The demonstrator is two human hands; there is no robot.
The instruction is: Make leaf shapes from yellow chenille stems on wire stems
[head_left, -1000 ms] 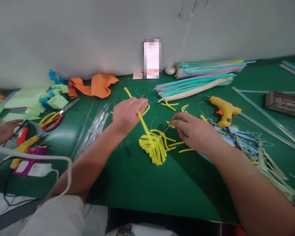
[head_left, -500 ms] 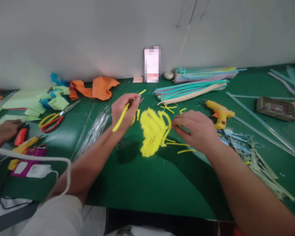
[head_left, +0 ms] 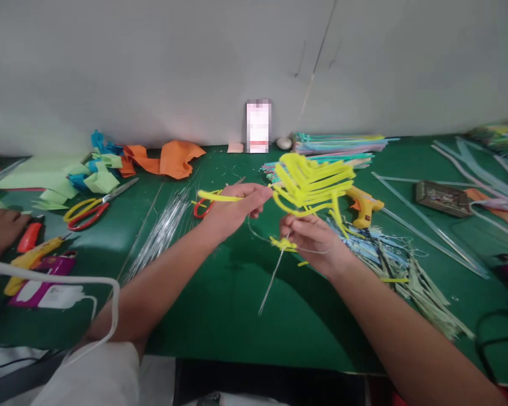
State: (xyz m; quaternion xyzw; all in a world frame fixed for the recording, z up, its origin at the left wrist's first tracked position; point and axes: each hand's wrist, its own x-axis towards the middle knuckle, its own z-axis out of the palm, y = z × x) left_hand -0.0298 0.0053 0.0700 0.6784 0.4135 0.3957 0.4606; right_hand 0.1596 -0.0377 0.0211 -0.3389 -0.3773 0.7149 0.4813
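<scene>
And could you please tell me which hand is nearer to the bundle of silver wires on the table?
The left. The left hand is just to the right of the silver wires; the right hand is farther right, at the lower edge of the yellow fuzzy piece.

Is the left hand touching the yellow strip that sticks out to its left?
Touching. The head view shows the yellow strip running into the grip of the left hand, with no gap between.
</scene>
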